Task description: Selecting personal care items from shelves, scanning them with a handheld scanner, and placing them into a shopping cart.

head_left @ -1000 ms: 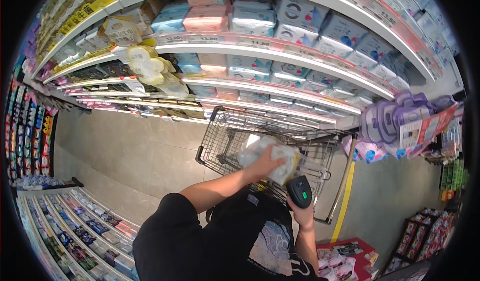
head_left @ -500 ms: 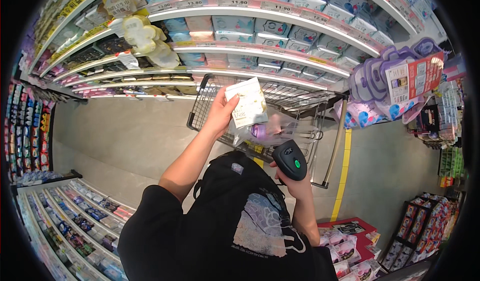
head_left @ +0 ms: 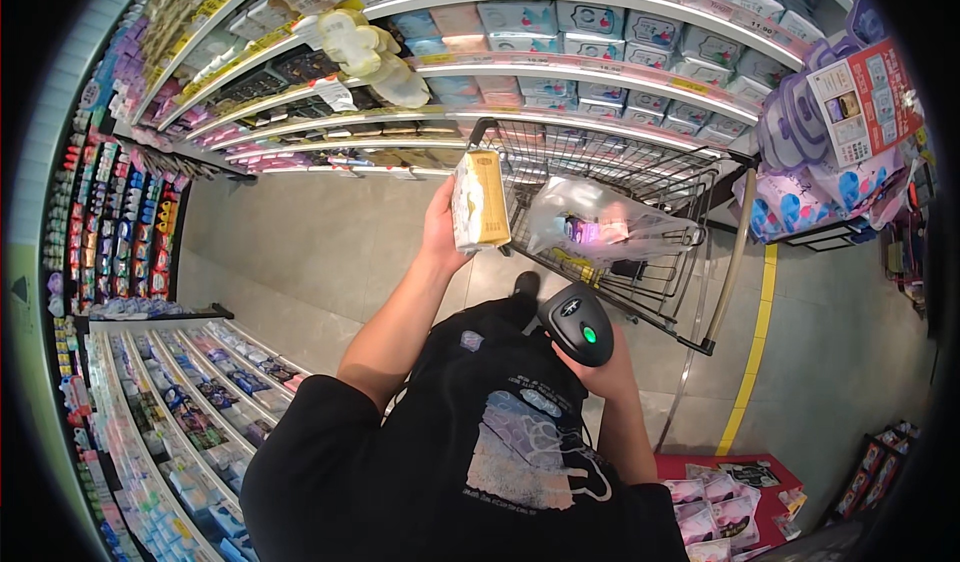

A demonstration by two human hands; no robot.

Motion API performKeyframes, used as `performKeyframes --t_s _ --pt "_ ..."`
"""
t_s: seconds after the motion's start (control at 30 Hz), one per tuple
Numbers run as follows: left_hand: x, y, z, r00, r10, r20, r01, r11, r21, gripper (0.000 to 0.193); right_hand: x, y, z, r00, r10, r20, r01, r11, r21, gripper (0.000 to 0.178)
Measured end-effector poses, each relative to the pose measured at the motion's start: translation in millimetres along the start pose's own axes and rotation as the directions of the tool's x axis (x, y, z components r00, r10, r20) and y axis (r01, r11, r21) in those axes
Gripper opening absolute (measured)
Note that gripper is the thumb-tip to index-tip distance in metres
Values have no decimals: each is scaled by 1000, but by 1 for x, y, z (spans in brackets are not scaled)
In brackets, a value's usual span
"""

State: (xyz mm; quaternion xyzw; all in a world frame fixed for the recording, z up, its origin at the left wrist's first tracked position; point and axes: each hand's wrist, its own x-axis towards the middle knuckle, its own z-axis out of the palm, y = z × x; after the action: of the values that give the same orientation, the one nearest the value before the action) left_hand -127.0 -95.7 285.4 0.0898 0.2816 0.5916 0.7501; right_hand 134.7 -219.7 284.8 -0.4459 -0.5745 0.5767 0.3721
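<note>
Shop shelves (head_left: pixel 560 77) rise ahead as your left hand (head_left: pixel 441 224) clamps its fingers on a yellow pack (head_left: pixel 479 200) and your right hand (head_left: pixel 598 360) grips a black scanner (head_left: pixel 576 322) near the cart (head_left: pixel 640 212).

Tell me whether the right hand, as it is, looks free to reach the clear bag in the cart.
Probably not: the right hand is wrapped around a black scanner. The clear bag lies uncovered in the cart just ahead, with nothing between.
</note>
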Motion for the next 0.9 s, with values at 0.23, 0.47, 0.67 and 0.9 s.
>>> performKeyframes --t_s 0.23,0.47,0.67,0.9 --pt "-13 17 -26 994 -112 1 108 951 -290 31 -6 -9 22 998 -61 23 62 997 -50 21" --pt "-50 48 -56 961 255 -110 -249 966 69 45 -2 -36 88 991 -112 68 121 983 -140 22" --pt "-124 116 -126 564 753 339 -602 94 793 63 6 -46 179 943 -272 191 328 854 -404 25" --pt "-197 196 -201 299 699 650 -575 -412 707 58 16 -49 287 947 -20 321 136 929 -344 24"
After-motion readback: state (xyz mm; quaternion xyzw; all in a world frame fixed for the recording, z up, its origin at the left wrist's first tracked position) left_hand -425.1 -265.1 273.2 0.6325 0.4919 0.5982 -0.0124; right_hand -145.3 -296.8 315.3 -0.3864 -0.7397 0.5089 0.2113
